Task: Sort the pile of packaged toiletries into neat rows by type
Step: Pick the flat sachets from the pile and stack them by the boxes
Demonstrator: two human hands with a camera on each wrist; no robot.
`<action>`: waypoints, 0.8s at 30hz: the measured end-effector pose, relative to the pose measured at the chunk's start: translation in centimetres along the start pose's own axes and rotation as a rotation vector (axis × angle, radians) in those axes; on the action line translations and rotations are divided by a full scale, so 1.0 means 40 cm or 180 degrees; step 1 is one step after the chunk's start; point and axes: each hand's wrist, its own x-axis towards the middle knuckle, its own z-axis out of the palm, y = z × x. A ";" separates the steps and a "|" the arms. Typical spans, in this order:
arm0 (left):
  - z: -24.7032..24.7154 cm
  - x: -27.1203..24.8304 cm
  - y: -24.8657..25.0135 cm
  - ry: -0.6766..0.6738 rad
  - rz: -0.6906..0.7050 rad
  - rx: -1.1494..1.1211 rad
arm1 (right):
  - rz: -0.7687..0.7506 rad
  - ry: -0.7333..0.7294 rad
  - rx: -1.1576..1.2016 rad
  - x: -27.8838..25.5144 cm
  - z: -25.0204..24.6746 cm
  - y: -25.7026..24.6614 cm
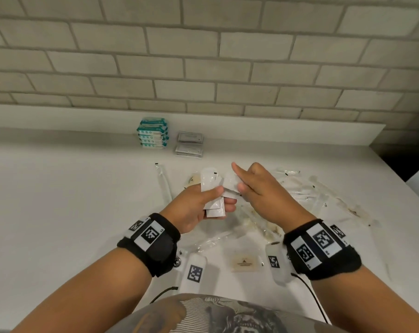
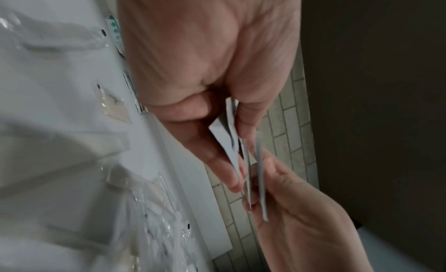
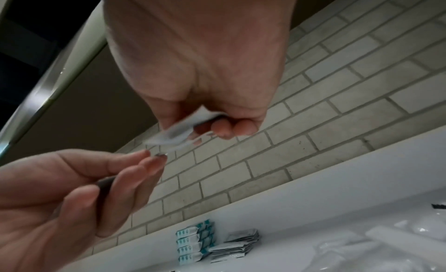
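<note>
Sachets in the left hand: a small fan of flat white sachets (image 1: pixel 212 195), held above the counter (image 1: pixel 59 188) in front of the loose pile; the left hand (image 1: pixel 198 207) pinches them between thumb and fingers.
Sachet in the right hand: one more white sachet (image 1: pixel 231 182), pinched by the right hand (image 1: pixel 258 186) with the index finger stretched out, its edge just beside the fan.
Step in hand: by my reading, collecting like sachets into one bunch before laying them down as a row.
Next move: likely slipping the single sachet into the fan; it calls for the left thumb to ease a little without letting the slick packets slide apart, then squaring the edges.
Pile: clear crinkly wrappers (image 1: pixel 323 193) lie to the right of the fan and nearer the person; long thin shapes show inside, contents too blurred to name.
Tan packet: a flat beige square (image 1: pixel 243 262) lies on the counter nearer the person than the fan.
Long wrapper: one narrow clear sleeve (image 1: pixel 164 183) lies left of the fan.
Sorted rows: beyond the fan, by the wall, a stack of teal-and-white packs (image 1: pixel 152 135) with two stacks of grey flat packets (image 1: pixel 189 146) just beside it.
Materials: sachets look smooth, thin and stiff-edged; the counter is plain matte white; the wall (image 1: pixel 203 56) is pale brick tile.
</note>
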 end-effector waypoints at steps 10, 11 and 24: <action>-0.044 -0.031 0.001 -0.0219 -0.0227 0.0035 | 0.0880 -0.0219 0.0976 -0.015 0.027 -0.076; -0.044 -0.031 0.004 -0.0239 -0.0298 -0.0092 | 0.0981 -0.0008 0.1045 -0.015 0.023 -0.072; 0.014 -0.021 0.011 0.0192 0.0223 0.0523 | 0.0153 0.0955 0.2336 -0.001 -0.063 -0.069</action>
